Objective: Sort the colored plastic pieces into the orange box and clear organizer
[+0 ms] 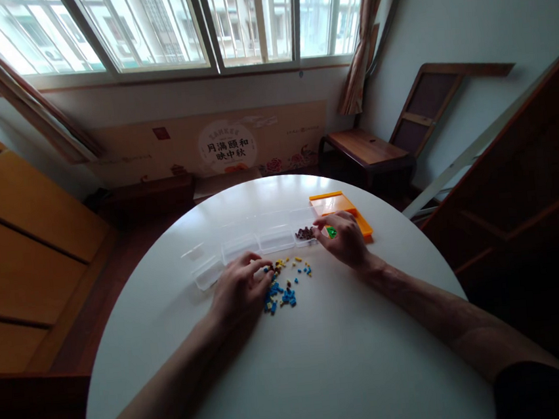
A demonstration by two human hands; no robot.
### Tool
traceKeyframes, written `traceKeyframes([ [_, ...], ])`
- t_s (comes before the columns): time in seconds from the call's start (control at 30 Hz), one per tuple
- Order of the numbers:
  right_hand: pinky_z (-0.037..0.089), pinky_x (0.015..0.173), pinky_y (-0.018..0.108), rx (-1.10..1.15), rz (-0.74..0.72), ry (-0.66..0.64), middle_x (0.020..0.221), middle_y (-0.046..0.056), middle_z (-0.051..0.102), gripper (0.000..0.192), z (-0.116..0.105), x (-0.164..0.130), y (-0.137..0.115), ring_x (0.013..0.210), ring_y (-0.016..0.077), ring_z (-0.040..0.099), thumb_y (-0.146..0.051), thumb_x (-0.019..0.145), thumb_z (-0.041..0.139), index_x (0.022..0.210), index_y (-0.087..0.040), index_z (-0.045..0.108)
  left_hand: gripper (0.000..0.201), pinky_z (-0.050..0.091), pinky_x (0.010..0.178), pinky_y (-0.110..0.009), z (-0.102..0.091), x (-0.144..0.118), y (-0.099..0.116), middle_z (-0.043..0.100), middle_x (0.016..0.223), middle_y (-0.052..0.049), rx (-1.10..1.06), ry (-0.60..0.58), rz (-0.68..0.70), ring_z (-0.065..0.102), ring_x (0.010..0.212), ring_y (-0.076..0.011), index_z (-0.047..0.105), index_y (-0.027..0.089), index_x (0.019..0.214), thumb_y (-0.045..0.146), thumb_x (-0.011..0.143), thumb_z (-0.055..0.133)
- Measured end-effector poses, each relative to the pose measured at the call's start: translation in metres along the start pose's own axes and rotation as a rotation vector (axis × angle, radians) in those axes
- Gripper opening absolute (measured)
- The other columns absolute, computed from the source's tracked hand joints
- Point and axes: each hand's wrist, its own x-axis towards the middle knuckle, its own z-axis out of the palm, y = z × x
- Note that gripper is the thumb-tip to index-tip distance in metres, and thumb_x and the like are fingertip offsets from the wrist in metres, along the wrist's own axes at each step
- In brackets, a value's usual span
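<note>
A small heap of tiny pieces (283,289), mostly blue with some yellow ones, lies on the round white table (324,363) a little left of the frame centre. The left hand (240,287) rests palm down just at the left edge of this heap, its fingers bent and the fingertips (265,268) touching the nearest pieces; I cannot tell if it already pinches one. The right hand (344,236) lies further right and a little higher in the frame, its fingers curled over the right end of a clear compartment box (243,247). Whether it holds a piece between the fingers cannot be seen. Just beside its fingertips one compartment holds a small group of dark brown pieces (304,233), and something green (332,232) shows under the hand.

The clear box stretches as a row of compartments from the left hand up to the right hand, just above the heap. Behind the right hand, touching or nearly touching the box, lies a flat orange tray (334,205).

The table top is glossy and reflects the light of the window (167,22), which fills the upper part of the frame, with curtains (360,50) at its sides. Under the window a printed cardboard panel (226,145) leans against the wall. At upper right stands a dark wooden chair (377,150), and at the left edge there are light wooden panels (21,247). Nothing stands between the hands and the pieces.
</note>
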Motion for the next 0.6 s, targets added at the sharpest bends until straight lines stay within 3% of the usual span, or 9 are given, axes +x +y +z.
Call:
traceKeyframes([
  [0.2, 0.051, 0.101, 0.045, 0.055, -0.014, -0.08, 0.095, 0.003, 0.082, 0.004, 0.004, -0.004, -0.01, 0.097, 0.0281, 0.073, -0.026, 0.098, 0.074, 0.101, -0.024, 0.077, 0.016, 0.058, 0.086, -0.033, 0.0, -0.002, 0.0, 0.076, 0.114, -0.005, -0.019, 0.004, 0.017, 0.073, 0.092, -0.0204, 0.086, 0.029, 0.108, 0.027, 0.102, 0.071],
  [0.37, 0.051, 0.101, 0.045, 0.101, -0.063, -0.081, 0.096, 0.003, 0.082, 0.003, 0.004, -0.005, -0.015, 0.098, 0.0276, 0.072, -0.022, 0.097, 0.074, 0.098, -0.024, 0.075, 0.014, 0.055, 0.078, -0.029, -0.001, 0.0, 0.005, 0.076, 0.11, -0.005, -0.061, -0.002, 0.004, 0.07, 0.085, -0.0177, 0.085, 0.026, 0.104, 0.026, 0.102, 0.071],
  [0.6, 0.051, 0.108, 0.048, 0.188, -0.211, -0.067, 0.098, 0.002, 0.082, 0.009, -0.001, -0.004, -0.024, 0.096, 0.025, 0.07, -0.019, 0.099, 0.07, 0.102, -0.026, 0.075, 0.011, 0.055, 0.078, -0.03, -0.001, 0.002, 0.005, 0.077, 0.106, -0.004, -0.159, 0.041, 0.001, 0.066, 0.08, -0.0167, 0.081, 0.024, 0.099, 0.026, 0.101, 0.071],
])
